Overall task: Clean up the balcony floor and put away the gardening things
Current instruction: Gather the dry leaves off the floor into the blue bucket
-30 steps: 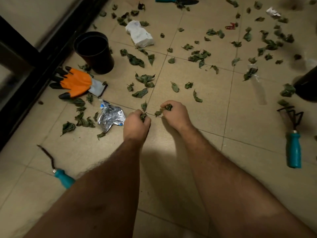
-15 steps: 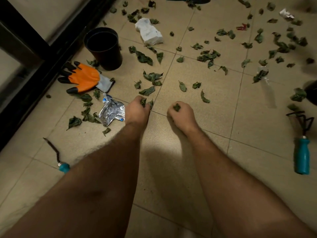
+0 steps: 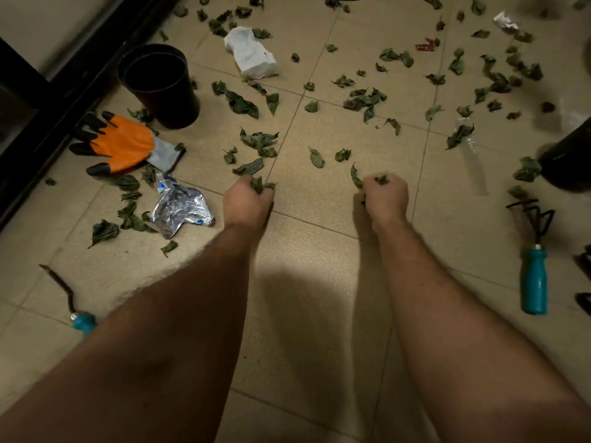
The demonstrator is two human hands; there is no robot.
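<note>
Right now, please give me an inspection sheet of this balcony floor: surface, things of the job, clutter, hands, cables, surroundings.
Surface: beige tiled floor, strewn with green leaves.
Job's things: orange glove lying flat; black pot upright beside it; teal-handled hand rake at right; teal-handled hook tool at left.
Clutter: crumpled foil wrapper; white paper bag; clear plastic wrapper; small red scrap.
Hands: left hand grips leaves; right hand grips leaves.
Cables: nothing seen.
Surroundings: black door frame at left; a second dark pot at right edge.
</note>
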